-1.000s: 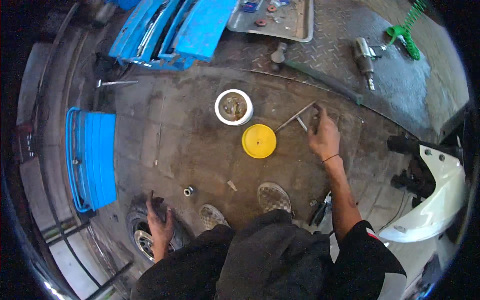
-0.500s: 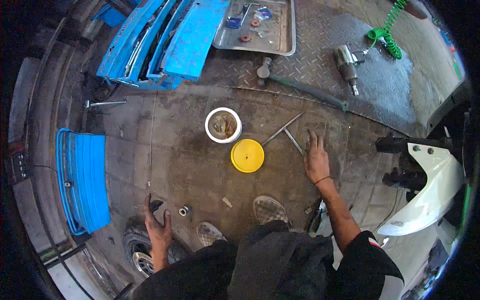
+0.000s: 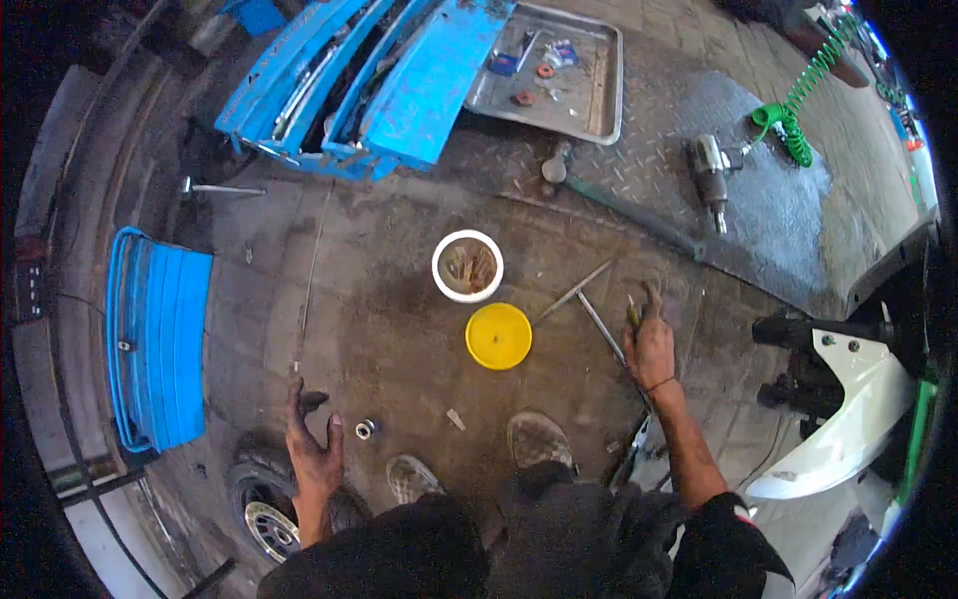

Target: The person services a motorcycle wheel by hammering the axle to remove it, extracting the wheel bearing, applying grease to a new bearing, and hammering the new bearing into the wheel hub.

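Observation:
My left hand (image 3: 313, 444) hovers at lower left with thumb and fingers spread and nothing between them; dark grime covers its skin. Just right of it lies a small metal ring-like part (image 3: 365, 429). My right hand (image 3: 652, 349) is out over the floor at right, fingers apart, with yellowish-green grease on a fingertip. Beside that hand rests a T-handle wrench (image 3: 600, 325), part of its shaft close to or under the hand. In the middle stands a white tub (image 3: 437, 275) of brownish grease, and its yellow lid (image 3: 499, 336) lies below it.
A blue toolbox (image 3: 409, 110), a metal tray (image 3: 609, 110) of small parts, a hammer (image 3: 639, 215) and an impact wrench (image 3: 711, 170) lie ahead. Left are a blue metal case (image 3: 175, 344) and a wheel (image 3: 267, 519). A white fender (image 3: 858, 429) stands at right.
My right hand has moved slightly right and its fingers have bent somewhat, with grease now showing on a fingertip. My left hand stays spread. The whole view has shifted a little.

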Available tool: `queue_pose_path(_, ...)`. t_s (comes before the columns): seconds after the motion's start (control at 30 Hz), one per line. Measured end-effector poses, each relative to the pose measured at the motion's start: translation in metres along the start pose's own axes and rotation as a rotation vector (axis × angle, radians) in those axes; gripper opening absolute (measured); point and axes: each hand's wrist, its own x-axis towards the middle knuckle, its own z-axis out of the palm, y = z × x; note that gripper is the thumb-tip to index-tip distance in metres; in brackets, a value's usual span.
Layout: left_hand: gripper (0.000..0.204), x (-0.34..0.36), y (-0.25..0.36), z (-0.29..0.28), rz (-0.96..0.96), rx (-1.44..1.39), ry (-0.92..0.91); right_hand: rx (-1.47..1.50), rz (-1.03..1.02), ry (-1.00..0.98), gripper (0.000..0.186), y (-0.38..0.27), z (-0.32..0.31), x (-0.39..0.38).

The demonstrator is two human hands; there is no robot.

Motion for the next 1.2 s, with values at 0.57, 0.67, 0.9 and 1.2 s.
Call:
queue_pose_path(0.57, 0.071, -0.008, -0.003, 0.0, -0.02, -0.055, 0.047, -0.058, 0.297, -0.233, 0.073, 0.011, 0.003, -0.033)
queue_pose_path(0.67, 0.071, -0.011, 0.0, -0.006, -0.03, -0.055, 0.071, 0.191, 0.178, 0.032, 0.074, -0.001, -0.016, -0.025)
queue_pose_path(0.9, 0.068, -0.017, 0.001, -0.008, -0.095, -0.099, 0.028, -0.199, -0.496, 0.46, 0.068, -0.049, -0.032, 0.116)
queue_pose_path(1.2, 0.069, -0.019, -0.003, -0.012, -0.101, -0.06, 0.043, 0.036, -0.165, 0.626, 0.099, -0.101, 0.009, 0.386)
